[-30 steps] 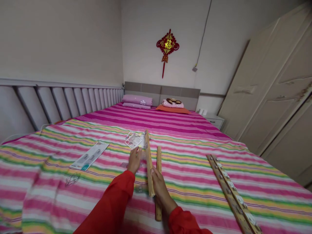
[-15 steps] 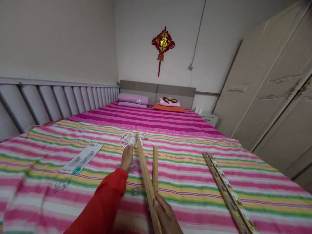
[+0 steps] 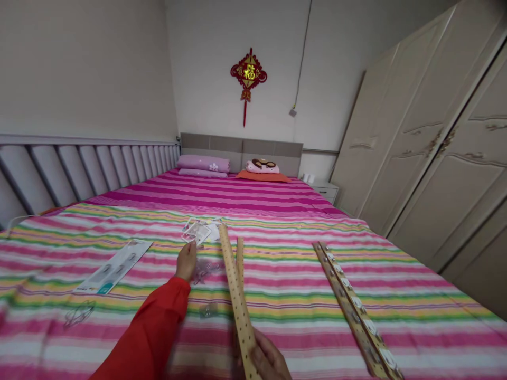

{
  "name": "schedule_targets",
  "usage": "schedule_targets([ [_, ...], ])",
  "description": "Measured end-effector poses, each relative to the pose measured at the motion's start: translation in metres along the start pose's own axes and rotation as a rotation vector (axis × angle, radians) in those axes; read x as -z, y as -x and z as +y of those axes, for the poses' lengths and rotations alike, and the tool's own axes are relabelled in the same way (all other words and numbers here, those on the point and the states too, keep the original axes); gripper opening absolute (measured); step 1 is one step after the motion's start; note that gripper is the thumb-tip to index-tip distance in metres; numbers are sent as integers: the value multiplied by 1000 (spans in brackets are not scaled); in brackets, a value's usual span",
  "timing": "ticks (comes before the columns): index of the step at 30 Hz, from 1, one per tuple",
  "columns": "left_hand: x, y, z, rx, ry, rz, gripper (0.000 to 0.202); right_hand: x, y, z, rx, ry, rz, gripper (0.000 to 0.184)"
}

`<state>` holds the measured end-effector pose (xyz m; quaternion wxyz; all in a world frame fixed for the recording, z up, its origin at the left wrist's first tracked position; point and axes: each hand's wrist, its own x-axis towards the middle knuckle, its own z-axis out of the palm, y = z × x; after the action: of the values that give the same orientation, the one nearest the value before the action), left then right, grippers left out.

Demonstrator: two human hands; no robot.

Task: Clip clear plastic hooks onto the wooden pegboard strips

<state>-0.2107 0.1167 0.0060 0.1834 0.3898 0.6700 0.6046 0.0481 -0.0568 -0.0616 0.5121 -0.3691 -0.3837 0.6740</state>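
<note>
My right hand (image 3: 270, 358) grips the near end of a long wooden strip (image 3: 236, 301) with rows of small holes. Its holed face is turned up toward me. A second wooden strip (image 3: 240, 256) lies partly hidden behind it on the striped sheet. My left hand (image 3: 186, 261), in a red sleeve, is just short of a pile of clear packets and white cards (image 3: 200, 230). Its fingers are drawn together; whatever they may hold is too small to make out. Crumpled clear plastic (image 3: 206, 268) rests right of that hand, with a small clear packet (image 3: 208, 310) nearer me.
Two wooden strips with metal knobs and white discs (image 3: 356, 303) lie side by side at the right. At the left are a long packaging card (image 3: 114, 266) and a tangle of thin wire or cord (image 3: 80, 314). Folded bedding (image 3: 204, 164) sits by the headboard.
My left hand has drawn back from the pile toward me. The held strip has rolled so its holed face shows. The whole view has swung to the right.
</note>
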Motion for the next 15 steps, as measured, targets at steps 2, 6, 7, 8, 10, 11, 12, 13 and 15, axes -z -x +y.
schedule_targets([
  [2,4,4,0,-17,-27,-14,30,-2,-8,-12,14,-59,-29,60],
  [6,11,34,-3,-142,-34,-126,41,4,-33,-21,23,-48,39,45],
  [7,12,46,-4,-176,-30,-148,43,7,-39,-20,34,-13,51,45],
  [8,12,60,-6,-189,-34,-177,44,10,-45,-18,60,31,59,44],
  [10,11,90,-9,-227,-61,-194,43,14,-53,-13,137,154,45,42],
  [11,9,106,-11,-278,-89,-218,40,15,-54,-11,186,236,35,41],
  [12,6,121,-12,-343,-124,-240,38,15,-54,-11,236,331,35,39],
  [13,3,137,-13,-413,-172,-275,37,15,-53,-12,286,437,53,37],
  [15,-6,165,-16,-538,-289,-345,35,17,-46,-17,376,645,142,29],
])
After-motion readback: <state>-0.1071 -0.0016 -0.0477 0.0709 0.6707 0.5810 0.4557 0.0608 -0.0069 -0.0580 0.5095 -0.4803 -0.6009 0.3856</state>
